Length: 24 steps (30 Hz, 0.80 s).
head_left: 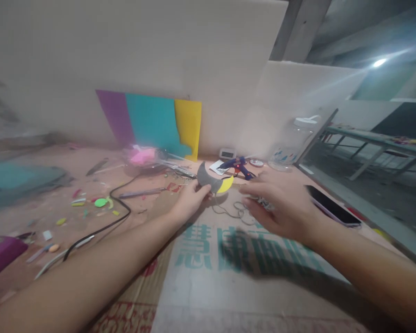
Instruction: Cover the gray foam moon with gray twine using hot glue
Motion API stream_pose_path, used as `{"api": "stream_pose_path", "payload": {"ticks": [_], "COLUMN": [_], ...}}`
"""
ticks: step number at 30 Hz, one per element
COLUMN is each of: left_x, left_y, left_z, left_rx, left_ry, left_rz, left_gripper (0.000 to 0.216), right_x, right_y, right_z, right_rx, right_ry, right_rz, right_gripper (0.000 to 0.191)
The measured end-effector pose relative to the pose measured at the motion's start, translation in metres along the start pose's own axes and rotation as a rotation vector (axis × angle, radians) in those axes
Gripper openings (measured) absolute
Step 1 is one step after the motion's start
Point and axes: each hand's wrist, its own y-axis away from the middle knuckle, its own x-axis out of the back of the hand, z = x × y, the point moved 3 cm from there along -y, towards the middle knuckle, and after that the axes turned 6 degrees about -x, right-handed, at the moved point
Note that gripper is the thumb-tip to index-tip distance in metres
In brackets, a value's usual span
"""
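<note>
My left hand (190, 199) pinches a grey crescent-shaped foam piece (207, 179) with a yellow tip (226, 185), holding it just above the cardboard sheet (229, 268). My right hand (280, 203) hovers to its right, blurred by motion, fingers partly curled over a tangle of thin string (234, 212); whether it grips the string is unclear. A blue glue gun (237, 166) lies just beyond both hands.
Purple, teal and yellow foam sheets (152, 122) lean on the back wall. A black cable (107, 222) and foam scraps (100, 202) litter the left. A phone (333, 210) lies at right, a clear jar (291, 143) behind it, a purple object (0, 254) at far left.
</note>
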Motion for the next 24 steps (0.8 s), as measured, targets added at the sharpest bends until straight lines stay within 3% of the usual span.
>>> {"api": "stream_pose_path", "payload": {"ticks": [4,7,20,22,24], "left_x": [0.002,0.004,-0.002,-0.003,-0.004], "left_y": [-0.001,-0.001,0.008,0.01,0.011], "left_z": [0.001,0.001,0.009,0.011,0.012], "left_rx": [-0.055,-0.062,-0.108,-0.121,-0.134], "left_ry": [-0.025,-0.078,-0.163,-0.139,-0.098], "left_rz": [-0.009,-0.021,-0.129,-0.167,-0.207], "left_gripper": [0.022,0.021,0.018,0.023,0.032], "right_x": [-0.066,-0.089,-0.096,-0.097,-0.095], "right_y": [0.0,0.017,0.022,0.022,0.02], "right_z": [0.025,0.037,0.035,0.036,0.038], "right_rx": [0.06,0.07,0.019,-0.045,-0.205], "right_ry": [0.042,0.129,0.07,0.034,-0.031], "right_rz": [-0.004,-0.056,-0.129,-0.126,-0.12], "right_gripper": [0.028,0.026,0.02,0.019,0.015]}}
